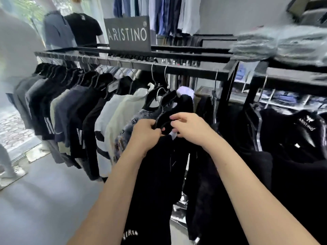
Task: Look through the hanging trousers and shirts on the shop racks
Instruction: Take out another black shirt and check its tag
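Note:
A black shirt point(155, 174) hangs in front of me on the black metal rack point(185, 70). Both hands are at its collar. My left hand point(146, 134) grips the collar's left side, fingers curled into the cloth. My right hand point(190, 127) pinches the collar's right side, where a white label shows between the fingers. To the left a row of shirts point(74, 121) in black, navy, grey and cream hangs along the same rail. More black shirts with a white logo point(300, 138) hang on the right.
A dark brand sign point(128, 33) stands on the rack's top shelf. Folded grey clothes point(283, 45) lie on the shelf at the right. Shirts hang on the back wall point(168, 13). Mannequins point(70, 30) stand at the left by the shop entrance. Grey floor point(44, 200) spreads at lower left.

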Demonstrator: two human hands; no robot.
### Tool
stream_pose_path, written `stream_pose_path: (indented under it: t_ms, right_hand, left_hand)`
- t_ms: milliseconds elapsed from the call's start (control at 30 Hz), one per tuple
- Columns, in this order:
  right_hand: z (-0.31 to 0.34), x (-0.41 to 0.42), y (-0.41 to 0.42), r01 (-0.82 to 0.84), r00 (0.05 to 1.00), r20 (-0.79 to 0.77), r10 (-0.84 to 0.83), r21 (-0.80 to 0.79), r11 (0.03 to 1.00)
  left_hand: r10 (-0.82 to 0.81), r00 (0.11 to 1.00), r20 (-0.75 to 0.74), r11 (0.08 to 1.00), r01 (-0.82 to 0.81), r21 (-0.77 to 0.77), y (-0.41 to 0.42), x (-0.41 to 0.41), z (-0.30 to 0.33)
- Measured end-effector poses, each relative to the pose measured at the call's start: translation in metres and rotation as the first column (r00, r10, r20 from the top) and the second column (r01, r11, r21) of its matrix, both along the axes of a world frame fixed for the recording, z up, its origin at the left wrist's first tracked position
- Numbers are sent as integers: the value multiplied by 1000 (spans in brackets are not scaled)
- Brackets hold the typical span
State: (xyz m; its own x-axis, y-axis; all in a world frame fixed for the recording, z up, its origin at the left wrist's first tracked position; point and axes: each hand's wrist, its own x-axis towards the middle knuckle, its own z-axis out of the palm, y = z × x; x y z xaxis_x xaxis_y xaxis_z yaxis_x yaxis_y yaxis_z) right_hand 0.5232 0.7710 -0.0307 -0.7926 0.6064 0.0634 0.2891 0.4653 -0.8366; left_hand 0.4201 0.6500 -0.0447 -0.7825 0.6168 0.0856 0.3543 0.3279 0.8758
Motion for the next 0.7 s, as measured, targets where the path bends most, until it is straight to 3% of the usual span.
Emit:
stream_pose_path:
  t_ms: [100,333,600,700]
  right_hand:
    - [16,9,22,126,984,-129,-120,41,991]
    - [41,18,48,481,821,-372,-433,40,876]
    - [19,11,59,635,752,-234,-616,10,772]
    - [12,4,64,661,723,-201,-661,-77,746]
  left_hand:
    - [-48,999,-10,996,49,74,34,-10,15]
    - [-282,958,44,938,266,221,95,-24,54]
    - [-387,905,177,907,340,247,121,-32,31]
    - [-415,895,162,889,361,283,123,-30,21]
